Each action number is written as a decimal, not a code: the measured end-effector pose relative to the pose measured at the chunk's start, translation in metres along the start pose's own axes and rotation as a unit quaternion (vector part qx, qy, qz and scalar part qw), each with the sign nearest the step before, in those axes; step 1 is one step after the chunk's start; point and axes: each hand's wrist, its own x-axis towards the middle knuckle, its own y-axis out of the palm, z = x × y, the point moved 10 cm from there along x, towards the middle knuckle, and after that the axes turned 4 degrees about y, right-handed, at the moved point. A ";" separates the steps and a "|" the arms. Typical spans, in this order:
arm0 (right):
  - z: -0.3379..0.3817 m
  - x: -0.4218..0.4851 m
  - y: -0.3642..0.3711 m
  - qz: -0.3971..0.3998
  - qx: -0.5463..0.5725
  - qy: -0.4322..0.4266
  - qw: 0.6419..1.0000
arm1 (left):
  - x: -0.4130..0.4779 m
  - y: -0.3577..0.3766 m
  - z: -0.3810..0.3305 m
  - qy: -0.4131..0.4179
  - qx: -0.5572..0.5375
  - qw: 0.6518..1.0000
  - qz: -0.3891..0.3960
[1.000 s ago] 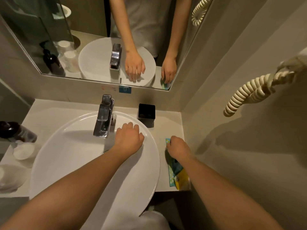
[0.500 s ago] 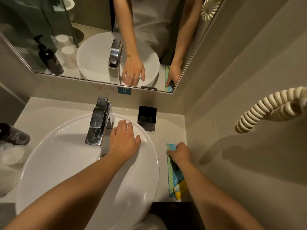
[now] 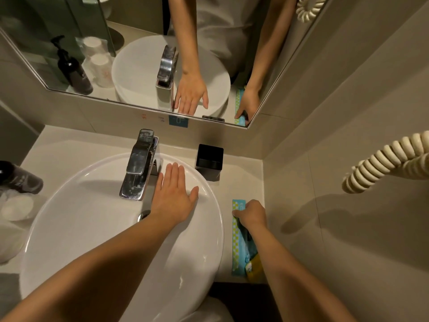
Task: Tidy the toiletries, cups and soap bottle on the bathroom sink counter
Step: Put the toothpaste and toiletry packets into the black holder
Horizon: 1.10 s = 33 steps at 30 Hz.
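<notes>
Left hand [image 3: 173, 201] now flat, splayed on basin [image 3: 92, 228]; right hand's [image 3: 251, 213] grip unchanged on toiletry packet [image 3: 238, 247].

The sink [image 3: 69, 228] fills the centre of the frame, with the tap [image 3: 139, 163] at its upper rim. The box [image 3: 209, 160] stands upper right of the sink. The packet [image 3: 239, 240] lies at the right. The bottle [image 3: 21, 177] and a cup [image 3: 17, 206] are at the left edge.
</notes>
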 end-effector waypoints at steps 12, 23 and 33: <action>0.013 -0.015 -0.032 -0.049 0.134 -0.040 0.989 | -0.001 0.002 0.001 -0.002 0.003 1.000 0.005; 0.108 -0.064 -0.111 -0.050 0.298 -0.225 0.927 | -0.002 -0.001 0.000 0.000 -0.010 1.000 -0.011; 0.207 -0.119 -0.186 -0.079 0.406 -0.387 0.824 | -0.004 -0.005 -0.001 0.004 -0.029 0.999 -0.021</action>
